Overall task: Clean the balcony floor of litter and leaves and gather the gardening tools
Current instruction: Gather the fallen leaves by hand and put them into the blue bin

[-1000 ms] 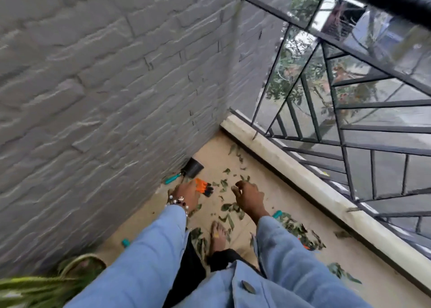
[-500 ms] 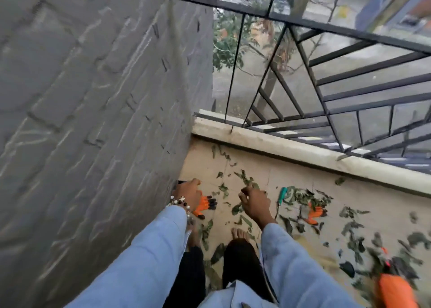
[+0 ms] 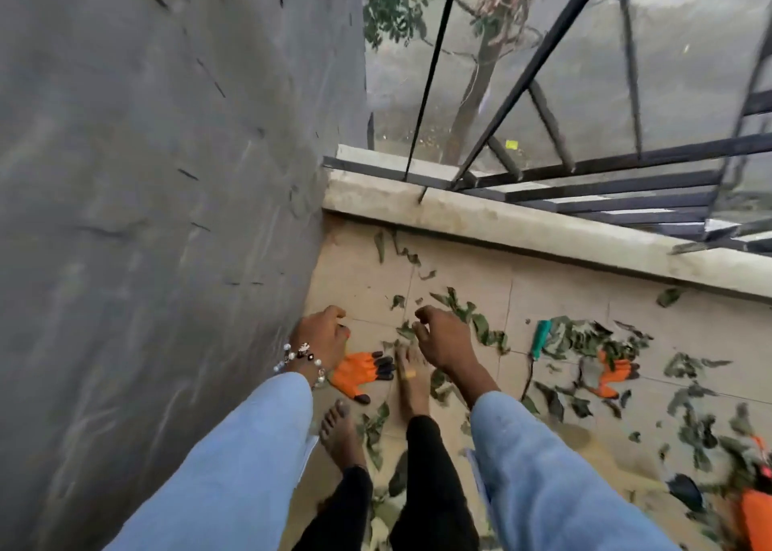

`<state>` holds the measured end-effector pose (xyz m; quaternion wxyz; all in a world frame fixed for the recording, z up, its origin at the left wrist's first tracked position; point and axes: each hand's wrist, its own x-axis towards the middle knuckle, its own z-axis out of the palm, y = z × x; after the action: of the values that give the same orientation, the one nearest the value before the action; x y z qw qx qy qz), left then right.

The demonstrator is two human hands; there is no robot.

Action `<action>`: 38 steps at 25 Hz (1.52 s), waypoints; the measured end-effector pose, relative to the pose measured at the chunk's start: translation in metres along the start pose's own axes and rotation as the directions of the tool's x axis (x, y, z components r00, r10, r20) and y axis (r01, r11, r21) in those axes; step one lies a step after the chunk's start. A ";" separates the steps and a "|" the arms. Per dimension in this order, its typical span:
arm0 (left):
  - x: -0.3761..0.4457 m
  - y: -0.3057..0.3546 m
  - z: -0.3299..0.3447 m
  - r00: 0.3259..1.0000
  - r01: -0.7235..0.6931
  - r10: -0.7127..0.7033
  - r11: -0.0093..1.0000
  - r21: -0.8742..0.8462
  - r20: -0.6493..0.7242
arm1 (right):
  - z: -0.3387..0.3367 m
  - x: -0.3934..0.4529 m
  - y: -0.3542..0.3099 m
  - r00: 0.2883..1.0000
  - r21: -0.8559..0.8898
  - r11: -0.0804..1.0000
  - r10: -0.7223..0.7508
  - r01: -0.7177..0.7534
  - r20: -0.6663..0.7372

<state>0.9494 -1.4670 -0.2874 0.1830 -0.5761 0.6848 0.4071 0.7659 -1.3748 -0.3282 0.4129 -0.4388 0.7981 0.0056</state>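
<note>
Your left hand (image 3: 321, 335), with a beaded bracelet (image 3: 298, 360) at the wrist, hangs at centre frame beside the grey brick wall (image 3: 167, 216); its fingers are loosely curled and grasp nothing. Your right hand (image 3: 443, 339) hangs just right of it, fingers likewise loosely curled and released. Both hands are above the beige tiled balcony floor (image 3: 459, 291).

1 orange glove with black fingertips (image 3: 359, 373) lies flat on the floor directly below the left hand, beside your bare feet. A 2nd orange glove (image 3: 612, 377) lies at right of centre among scattered green leaves (image 3: 585, 341). A teal-handled tool (image 3: 541, 337) lies at the left edge of that leaf pile. Leaves cover the floor from centre to lower right. A black metal railing (image 3: 605, 166) stands on the concrete kerb (image 3: 501, 220) at upper right.
</note>
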 end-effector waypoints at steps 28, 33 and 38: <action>0.317 -0.030 0.174 0.846 0.380 -0.469 0.197 -0.904 0.254 | 0.132 0.298 0.058 0.919 0.537 0.792 -0.387 0.290 0.074; 0.321 -0.052 0.175 0.848 0.382 -0.484 0.276 -0.882 0.216 | 0.140 0.363 0.068 0.995 -0.229 0.971 -0.052 0.072 0.090; 0.320 -0.064 0.169 0.826 0.421 -0.494 0.222 -0.880 0.270 | 0.163 0.352 0.067 0.967 -0.112 0.988 -0.133 0.110 -0.219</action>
<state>0.8864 -1.5423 -0.6420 -0.0780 -0.7648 0.1480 0.6222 0.7286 -1.5181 -0.6929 0.2968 -0.5046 0.8102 -0.0302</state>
